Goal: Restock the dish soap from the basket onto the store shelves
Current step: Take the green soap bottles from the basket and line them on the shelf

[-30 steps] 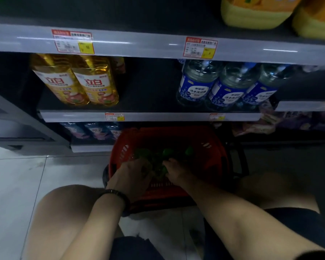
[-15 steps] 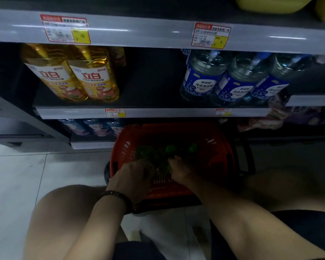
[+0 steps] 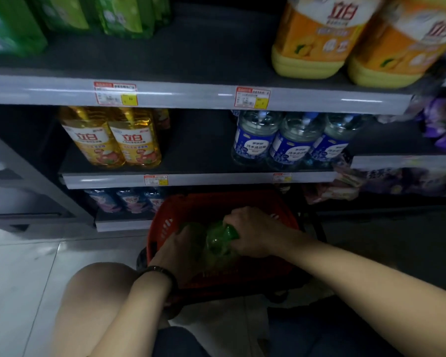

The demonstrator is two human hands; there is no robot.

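Now | right hand (image 3: 255, 231) grips green bottle (image 3: 220, 239) (blurred) | left hand (image 3: 182, 249) inside basket (image 3: 162, 220)

Green dish soap bottles (image 3: 218, 242), seemingly lying tilted, fill the red basket (image 3: 206, 202) before the shelves (image 3: 191, 95)

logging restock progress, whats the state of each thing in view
red basket, on floor, not empty
green bottle, in basket, gripped by right hand
left hand, in basket, grip unclear
yellow bottles, upright on middle shelf
blue-label bottles, upright on middle shelf
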